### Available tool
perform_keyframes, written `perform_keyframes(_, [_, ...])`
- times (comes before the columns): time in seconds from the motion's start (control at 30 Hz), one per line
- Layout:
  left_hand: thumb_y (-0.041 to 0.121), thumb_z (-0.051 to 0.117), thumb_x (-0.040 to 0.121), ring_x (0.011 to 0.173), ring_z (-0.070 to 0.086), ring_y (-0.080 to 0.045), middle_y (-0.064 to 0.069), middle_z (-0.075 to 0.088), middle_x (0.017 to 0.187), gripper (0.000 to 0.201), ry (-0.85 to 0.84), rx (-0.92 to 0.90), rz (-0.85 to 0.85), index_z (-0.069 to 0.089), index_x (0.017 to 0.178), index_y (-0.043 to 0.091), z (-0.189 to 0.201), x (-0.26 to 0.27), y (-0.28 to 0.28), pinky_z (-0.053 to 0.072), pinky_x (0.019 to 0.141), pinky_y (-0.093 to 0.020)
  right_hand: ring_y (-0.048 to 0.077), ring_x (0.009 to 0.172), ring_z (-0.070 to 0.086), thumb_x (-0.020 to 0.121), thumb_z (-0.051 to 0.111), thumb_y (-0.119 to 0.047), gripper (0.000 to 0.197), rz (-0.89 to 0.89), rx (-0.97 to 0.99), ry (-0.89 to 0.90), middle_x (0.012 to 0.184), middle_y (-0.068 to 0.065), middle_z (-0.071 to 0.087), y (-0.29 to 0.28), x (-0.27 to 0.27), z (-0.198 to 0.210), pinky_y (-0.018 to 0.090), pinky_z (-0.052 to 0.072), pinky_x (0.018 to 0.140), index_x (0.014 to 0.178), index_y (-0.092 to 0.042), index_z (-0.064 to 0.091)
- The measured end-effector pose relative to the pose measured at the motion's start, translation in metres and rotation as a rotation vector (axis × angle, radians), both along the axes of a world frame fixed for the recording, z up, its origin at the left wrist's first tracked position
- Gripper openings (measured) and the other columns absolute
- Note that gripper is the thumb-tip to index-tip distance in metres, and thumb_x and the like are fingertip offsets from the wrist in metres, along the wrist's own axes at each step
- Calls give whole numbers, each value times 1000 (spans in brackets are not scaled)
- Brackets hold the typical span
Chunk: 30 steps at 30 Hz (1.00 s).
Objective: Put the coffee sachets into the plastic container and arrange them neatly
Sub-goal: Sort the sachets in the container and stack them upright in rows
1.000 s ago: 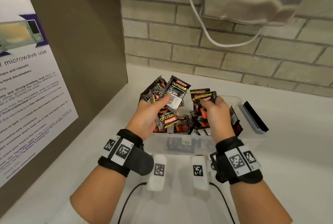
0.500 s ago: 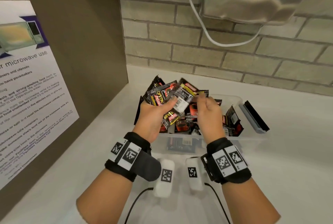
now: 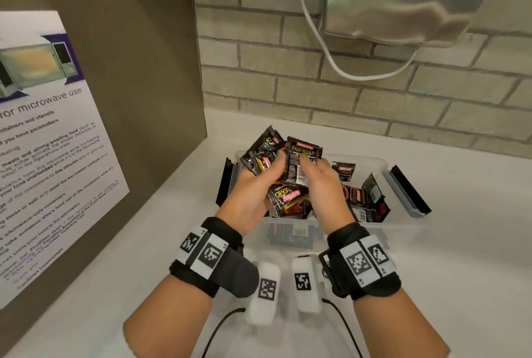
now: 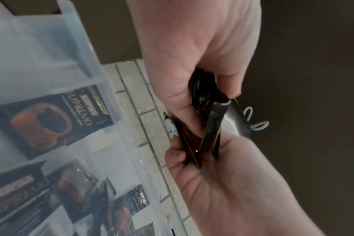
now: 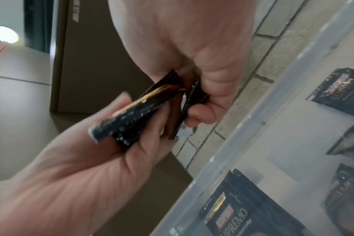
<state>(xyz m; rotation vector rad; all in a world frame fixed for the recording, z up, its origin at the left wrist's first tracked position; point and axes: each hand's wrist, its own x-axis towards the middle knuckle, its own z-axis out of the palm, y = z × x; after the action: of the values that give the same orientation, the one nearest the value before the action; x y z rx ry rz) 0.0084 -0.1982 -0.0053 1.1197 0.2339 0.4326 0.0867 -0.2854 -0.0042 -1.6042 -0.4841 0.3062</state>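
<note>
White worktop fills the lower half of the head view, brick wall behind it, a microwave-use poster on the left. Mid-frame sits the clear plastic container, lid off, its latches flipped out on both sides. A jumble of loose Kopiko Supremo sachets lies in it, mostly toward the right, some flat, some leaning on the wall. Not neat yet.

Just above the container's left part, both hands meet on a fanned bundle of sachets. Left hand has its fingers curled round the bunch from the left; right hand pinches a sachet at the front of the same bunch between thumb and fingers.

I'd guess these foil packs are light, thin, floppy and slick, so they slide past each other easily. Best bet is squeezing the stack across its flat faces and tapping the edges square before setting it in.
</note>
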Motion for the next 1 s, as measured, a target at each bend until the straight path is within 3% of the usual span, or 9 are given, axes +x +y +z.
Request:
perform_keyframes(0.1, [32,53,92,107,65,-25,-11,67,117,39,21,-72,56,57,125,12,-2,-2,8,52,91,-41,18,76,54,98,44,-27,34,-33,55,12,114,32,52,-6,7,-3,34,50,65,109,4,51])
perform_keyframes(0.23, [26,72,80,93,69,-28,-13,69,109,45,115,12,289,57,120,12,-4,1,25,57,77,-42,17,70,46,97,46,-29,34,-161,24,-90,89,15,46,-11,14,-8,35,51,64,69,-9,44])
perform_keyframes(0.33, [16,79,72,101,66,-24,-9,66,114,59,113,115,382,49,123,14,-3,3,33,53,90,-48,14,63,36,92,56,-26,48,-263,27,-171,71,0,35,-12,17,-12,45,46,76,54,-12,30])
perform_keyframes(0.47, [5,70,80,126,35,12,8,32,143,87,-21,462,432,16,142,30,-2,1,25,32,103,-12,13,73,40,87,64,-23,50,-331,-16,-366,81,0,41,-9,12,-13,24,30,72,45,-23,36])
perform_keyframes(0.53, [3,66,83,107,44,24,14,43,130,78,-54,686,433,20,139,30,-3,0,20,37,88,0,19,79,48,86,66,-25,37,-397,-48,-500,90,9,50,-6,11,-16,25,36,73,51,-20,55])
perform_keyframes(0.67, [13,58,91,83,58,8,17,60,91,23,67,1013,366,54,106,30,-8,4,16,43,74,-5,12,62,48,84,67,-25,21,-514,-129,-819,91,14,58,-1,7,-16,22,38,55,75,-7,73])
perform_keyframes(0.77, [17,55,93,88,58,5,12,65,94,15,116,956,250,67,101,19,-8,8,17,43,80,-6,10,55,48,85,61,-29,24,-499,-179,-976,84,8,58,1,2,-15,18,34,45,76,-10,72])
perform_keyframes(0.9, [50,46,89,94,66,-23,-9,70,96,40,160,636,127,69,96,17,2,7,13,52,90,-38,14,54,56,88,53,-33,29,-407,-245,-1100,84,5,60,2,-2,-14,17,33,36,82,-11,72])
perform_keyframes(1.0, [55,54,79,88,68,-15,1,70,86,38,125,590,116,70,87,21,11,6,9,53,84,-32,15,54,54,90,46,-29,32,-309,-263,-1156,87,6,58,3,-4,-15,9,19,39,90,-7,70])
